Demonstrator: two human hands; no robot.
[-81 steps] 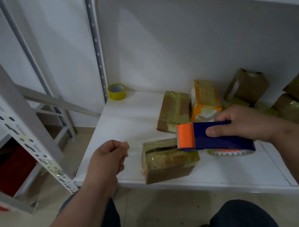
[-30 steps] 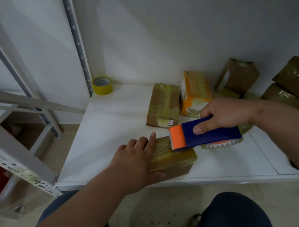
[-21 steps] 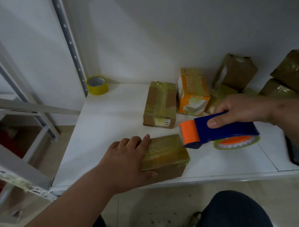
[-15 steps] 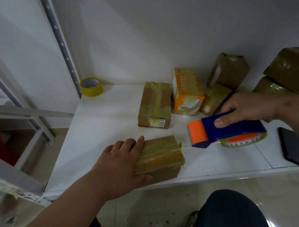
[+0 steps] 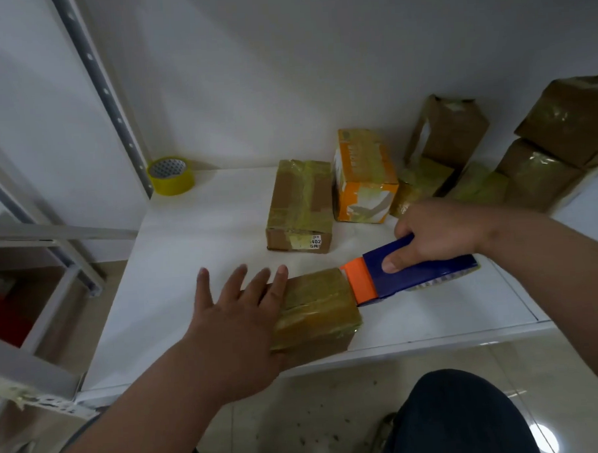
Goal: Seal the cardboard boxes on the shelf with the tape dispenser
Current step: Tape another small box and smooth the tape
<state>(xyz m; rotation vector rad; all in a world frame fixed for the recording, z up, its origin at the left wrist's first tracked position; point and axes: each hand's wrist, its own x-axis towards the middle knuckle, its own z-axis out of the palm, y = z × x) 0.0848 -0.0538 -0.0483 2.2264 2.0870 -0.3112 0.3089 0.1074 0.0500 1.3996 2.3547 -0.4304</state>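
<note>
A small cardboard box (image 5: 316, 309) wrapped in clear tape sits at the front edge of the white shelf (image 5: 196, 265). My left hand (image 5: 238, 318) lies flat over the box's left part, fingers straight and spread. My right hand (image 5: 435, 232) grips the blue tape dispenser (image 5: 412, 274). Its orange front end touches the box's upper right corner.
A yellow tape roll (image 5: 170, 175) stands at the shelf's back left by the perforated upright (image 5: 107, 97). A taped brown box (image 5: 300, 207) and an orange box (image 5: 364, 175) sit mid-shelf. Several taped boxes (image 5: 544, 147) pile up at the back right. My knee (image 5: 460, 414) is below the shelf.
The dispenser had pulled away to the right with a strip of tape stretched from the box; now it is back against the box's right corner. My left hand's fingers have spread.
</note>
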